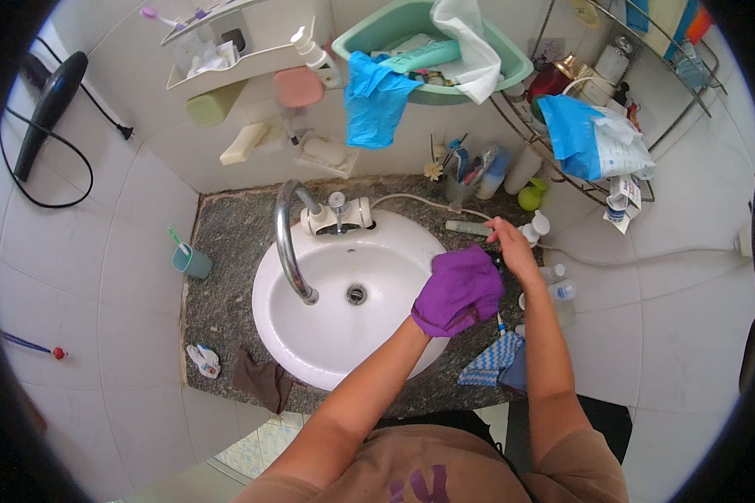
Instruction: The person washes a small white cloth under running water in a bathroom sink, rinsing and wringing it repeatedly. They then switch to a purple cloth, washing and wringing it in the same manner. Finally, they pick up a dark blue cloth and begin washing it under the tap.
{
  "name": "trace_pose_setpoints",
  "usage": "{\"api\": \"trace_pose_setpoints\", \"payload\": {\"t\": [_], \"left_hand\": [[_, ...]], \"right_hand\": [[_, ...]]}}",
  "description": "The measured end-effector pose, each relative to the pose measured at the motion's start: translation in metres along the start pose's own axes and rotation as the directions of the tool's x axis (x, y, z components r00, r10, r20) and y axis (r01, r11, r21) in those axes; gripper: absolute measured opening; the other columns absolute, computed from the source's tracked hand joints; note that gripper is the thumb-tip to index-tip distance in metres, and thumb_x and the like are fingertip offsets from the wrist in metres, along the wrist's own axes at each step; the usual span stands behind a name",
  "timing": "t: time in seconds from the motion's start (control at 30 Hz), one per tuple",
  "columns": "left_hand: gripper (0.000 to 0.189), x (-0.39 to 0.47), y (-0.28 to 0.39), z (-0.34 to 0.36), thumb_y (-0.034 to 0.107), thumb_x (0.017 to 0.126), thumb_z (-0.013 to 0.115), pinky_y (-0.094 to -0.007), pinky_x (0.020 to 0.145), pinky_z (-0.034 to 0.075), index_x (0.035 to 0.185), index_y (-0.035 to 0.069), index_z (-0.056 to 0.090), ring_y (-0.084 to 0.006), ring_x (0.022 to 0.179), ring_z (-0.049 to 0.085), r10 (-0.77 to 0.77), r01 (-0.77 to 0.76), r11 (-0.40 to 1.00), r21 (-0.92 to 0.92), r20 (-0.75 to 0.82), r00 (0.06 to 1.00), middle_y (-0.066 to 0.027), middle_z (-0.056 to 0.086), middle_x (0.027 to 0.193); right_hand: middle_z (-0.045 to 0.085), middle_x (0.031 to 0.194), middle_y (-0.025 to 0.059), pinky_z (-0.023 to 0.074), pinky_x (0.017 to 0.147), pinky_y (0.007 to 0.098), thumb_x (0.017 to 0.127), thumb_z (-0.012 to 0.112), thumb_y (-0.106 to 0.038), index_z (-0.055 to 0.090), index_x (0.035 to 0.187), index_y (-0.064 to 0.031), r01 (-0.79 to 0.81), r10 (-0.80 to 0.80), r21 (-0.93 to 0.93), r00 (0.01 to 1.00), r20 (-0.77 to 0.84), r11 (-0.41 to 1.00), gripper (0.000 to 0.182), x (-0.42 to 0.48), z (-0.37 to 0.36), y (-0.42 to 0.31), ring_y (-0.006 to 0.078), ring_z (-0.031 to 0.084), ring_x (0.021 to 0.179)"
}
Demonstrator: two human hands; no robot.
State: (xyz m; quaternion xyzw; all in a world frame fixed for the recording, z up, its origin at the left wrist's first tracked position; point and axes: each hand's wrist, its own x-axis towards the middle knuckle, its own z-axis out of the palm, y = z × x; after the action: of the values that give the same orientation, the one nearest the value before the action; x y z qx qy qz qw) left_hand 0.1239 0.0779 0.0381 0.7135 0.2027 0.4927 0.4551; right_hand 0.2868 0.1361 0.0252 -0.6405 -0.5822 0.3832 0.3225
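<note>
A purple cloth (pixel 462 286) wraps my left hand up to the wrist, over the right rim of the white washbasin (pixel 302 352). The fingers of that hand are hidden under the fabric. To the right of the cloth, my right hand (pixel 513 248) is raised above the counter with its fingers slightly apart and nothing seen in them. Its fingertips come close to the end of a pale tube (pixel 467 227), and I cannot tell whether they touch it. A white pump bottle (pixel 536 227) stands just beyond this hand, partly covered by it.
A chrome faucet (pixel 283 245) arches over the basin. Small bottles (pixel 563 290) and a blue patterned cloth (pixel 492 361) lie at the right. A brown cloth (pixel 261 380) and a teal cup (pixel 192 262) are left. Above hang a green basin (pixel 509 78) and a wire rack (pixel 544 160).
</note>
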Motion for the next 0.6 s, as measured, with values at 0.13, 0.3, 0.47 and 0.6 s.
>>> {"api": "trace_pose_setpoints", "payload": {"t": [0.13,0.3,0.47,0.6], "left_hand": [[0.013,0.004,-0.003,0.01,0.01,0.074,0.047,-0.0299,0.058,0.04,0.087,0.008,0.048,-0.018,0.069,0.05,-0.338,0.354,0.647,-0.676,0.161,0.927,-0.0048,0.051,0.078],[0.027,-0.01,-0.031,0.012,0.008,0.077,0.047,-0.0274,0.076,0.04,0.103,0.006,0.044,-0.0161,0.089,0.049,-0.402,0.375,0.322,-0.869,0.233,0.885,-0.0058,0.052,0.095],[0.028,-0.003,-0.037,0.015,0.01,0.077,0.046,-0.0295,0.078,0.04,0.104,0.006,0.043,-0.0181,0.09,0.049,-0.393,0.458,0.366,-0.81,0.312,0.865,-0.0073,0.05,0.099],[0.024,-0.004,-0.033,0.016,0.012,0.079,0.044,-0.0314,0.076,0.042,0.102,0.005,0.044,-0.0188,0.088,0.05,-0.376,0.422,0.745,-0.517,0.197,0.905,-0.0084,0.051,0.097]], "right_hand": [[0.055,0.07,0.0052,0.0387,0.065,0.03,0.083,0.035,-0.038,0.051,0.098,-0.0084,0.005,-0.001,-0.139,0.999,0.033,0.99,0.037,0.0,0.004,-0.01,0.0213,0.053,0.069],[0.057,0.073,0.0035,0.0388,0.065,0.0329,0.082,0.035,-0.035,0.052,0.097,-0.0125,-0.007,0.019,-0.206,0.998,0.054,0.979,0.032,0.003,0.005,-0.005,0.0221,0.054,0.072],[0.058,0.074,0.0014,0.0389,0.066,0.0325,0.081,0.034,-0.033,0.053,0.096,-0.0147,-0.015,0.027,-0.229,0.998,0.048,0.973,0.03,0.0,0.004,0.002,0.0211,0.054,0.074],[0.058,0.073,0.0009,0.039,0.066,0.0329,0.081,0.033,-0.033,0.053,0.094,-0.015,-0.022,0.038,-0.227,0.997,0.064,0.974,0.03,0.004,0.005,0.008,0.0206,0.054,0.074]]}}
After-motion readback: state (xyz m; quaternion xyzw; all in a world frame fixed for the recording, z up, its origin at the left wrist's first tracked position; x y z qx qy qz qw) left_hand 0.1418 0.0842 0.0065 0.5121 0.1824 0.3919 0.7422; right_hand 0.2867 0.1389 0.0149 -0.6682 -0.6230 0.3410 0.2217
